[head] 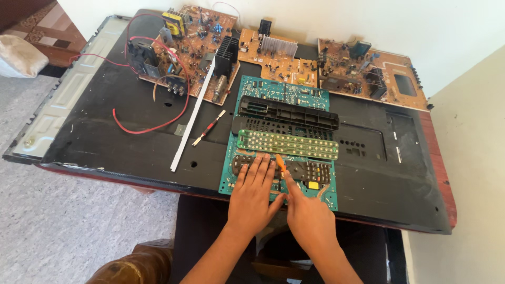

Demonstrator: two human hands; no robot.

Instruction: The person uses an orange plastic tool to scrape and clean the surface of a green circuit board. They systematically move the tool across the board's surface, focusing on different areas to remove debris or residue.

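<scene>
Green circuit board (231,181) under both hands (281,202)

Glossy black plastic panel (105,126) at 9 o'clock; matt green circuit board (231,179); brown boards (200,37) at 12, metal parts; grey rubber keypad (310,171).

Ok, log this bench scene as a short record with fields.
Left hand: flat on the green circuit board, fingers spread
Right hand: pinching a small orange tool, tip on the board
Above board: green keypad membrane, black remote casing
Surface: black panel
Rear: three brown circuit boards, red wire
</scene>
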